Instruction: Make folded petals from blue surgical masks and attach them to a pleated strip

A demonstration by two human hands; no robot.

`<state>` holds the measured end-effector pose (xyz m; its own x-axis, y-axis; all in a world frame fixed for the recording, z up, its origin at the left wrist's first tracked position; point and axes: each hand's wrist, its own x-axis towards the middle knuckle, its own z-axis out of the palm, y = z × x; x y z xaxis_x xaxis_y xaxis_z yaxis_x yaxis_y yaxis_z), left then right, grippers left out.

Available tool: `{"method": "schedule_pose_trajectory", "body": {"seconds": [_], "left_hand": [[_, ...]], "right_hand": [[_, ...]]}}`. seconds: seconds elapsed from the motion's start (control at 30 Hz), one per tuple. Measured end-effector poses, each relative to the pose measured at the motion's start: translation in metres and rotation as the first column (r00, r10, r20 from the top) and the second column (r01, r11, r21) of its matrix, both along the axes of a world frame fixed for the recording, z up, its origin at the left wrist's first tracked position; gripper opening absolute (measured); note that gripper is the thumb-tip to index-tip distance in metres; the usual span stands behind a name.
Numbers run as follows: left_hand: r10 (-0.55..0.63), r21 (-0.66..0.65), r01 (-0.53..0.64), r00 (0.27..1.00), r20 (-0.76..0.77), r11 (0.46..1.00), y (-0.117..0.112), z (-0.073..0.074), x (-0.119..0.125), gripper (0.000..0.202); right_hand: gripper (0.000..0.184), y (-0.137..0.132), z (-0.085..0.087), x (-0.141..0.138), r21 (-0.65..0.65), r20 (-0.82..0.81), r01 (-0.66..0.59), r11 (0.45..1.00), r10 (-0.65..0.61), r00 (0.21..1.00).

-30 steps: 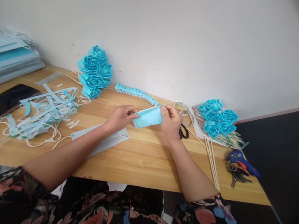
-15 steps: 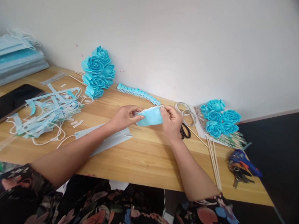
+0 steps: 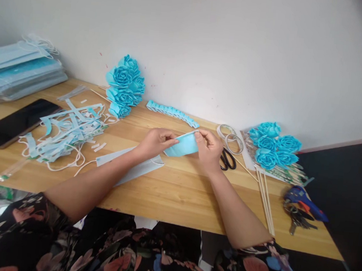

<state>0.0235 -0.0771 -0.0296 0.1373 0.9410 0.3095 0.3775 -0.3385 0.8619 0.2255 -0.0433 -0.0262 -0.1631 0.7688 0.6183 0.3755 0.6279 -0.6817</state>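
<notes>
Between my two hands is a small light-blue piece of face-mask fabric (image 3: 183, 145), held just above the table. My left hand (image 3: 155, 142) pinches its left edge with thumb and fingers. At its upper right corner, my right hand (image 3: 209, 149) grips it between thumb and bent fingers. Under my left forearm lies a pale flat face mask (image 3: 143, 168), partly covered by the arm. Black-handled scissors (image 3: 228, 159) rest beside my right hand, their blades hidden. Behind the hands lies a row of folded blue petals (image 3: 173, 112).
Blue fabric roses (image 3: 124, 85) stand at the back left, and more roses (image 3: 268, 146) lie at right. Mask scraps (image 3: 65, 130), a phone (image 3: 19, 122) and stacked masks (image 3: 19, 70) fill the left. Tape rolls (image 3: 234, 144), wooden sticks (image 3: 265, 200), a glue gun (image 3: 304, 201) and keys (image 3: 300, 218) lie right.
The view has shifted slightly, so the table's things appear further right. The blue fabric is tilted a bit more, its left edge lower; both hands keep hold of it.
</notes>
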Motion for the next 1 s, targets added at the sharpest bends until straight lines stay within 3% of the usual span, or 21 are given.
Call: {"method": "schedule_pose_trajectory", "body": {"seconds": [0.27, 0.4, 0.57, 0.63, 0.7, 0.77, 0.83, 0.93, 1.0], "left_hand": [[-0.007, 0.065, 0.009, 1.0, -0.028, 0.998, -0.001, 0.005, 0.001, 0.016], [-0.016, 0.094, 0.013, 0.999, 0.028, 0.996, -0.001, 0.004, 0.003, 0.013], [-0.039, 0.173, 0.032, 0.999, 0.035, 0.984, -0.002, 0.005, 0.004, 0.011], [-0.04, 0.159, 0.027, 0.996, 0.081, 0.987, -0.003, 0.006, 0.004, 0.012], [-0.025, 0.088, 0.007, 0.98, 0.198, 0.996, -0.003, 0.008, 0.003, 0.015], [0.012, -0.016, -0.007, 0.934, 0.357, 1.0, -0.002, 0.01, 0.001, 0.02], [0.046, -0.097, 0.003, 0.866, 0.497, 0.995, -0.002, 0.012, 0.0, 0.027], [0.057, -0.144, 0.041, 0.783, 0.62, 0.989, -0.001, 0.011, 0.0, 0.033], [0.046, -0.148, 0.069, 0.751, 0.659, 0.987, 0.0, 0.008, 0.001, 0.033]], "right_hand": [[0.018, -0.003, 0.003, -0.001, 0.053, 0.021, 0.003, 0.999, -0.004, 1.0], [0.017, -0.005, 0.005, -0.002, 0.131, 0.083, -0.003, 0.991, -0.008, 0.997], [0.016, -0.01, 0.004, -0.006, 0.168, 0.157, -0.083, 0.982, 0.056, 0.986], [0.016, -0.011, 0.004, -0.008, 0.081, 0.114, -0.119, 0.99, 0.11, 0.987], [0.033, -0.01, 0.001, -0.011, -0.062, 0.006, -0.173, 0.983, 0.173, 0.985], [0.058, -0.008, -0.003, -0.015, -0.197, -0.14, -0.262, 0.945, 0.238, 0.961], [0.07, -0.005, -0.008, -0.019, -0.284, -0.261, -0.351, 0.892, 0.281, 0.924], [0.066, -0.003, -0.014, -0.023, -0.399, -0.292, -0.389, 0.831, 0.287, 0.912], [0.05, -0.004, -0.016, -0.024, -0.477, -0.19, -0.3, 0.826, 0.237, 0.953]]}}
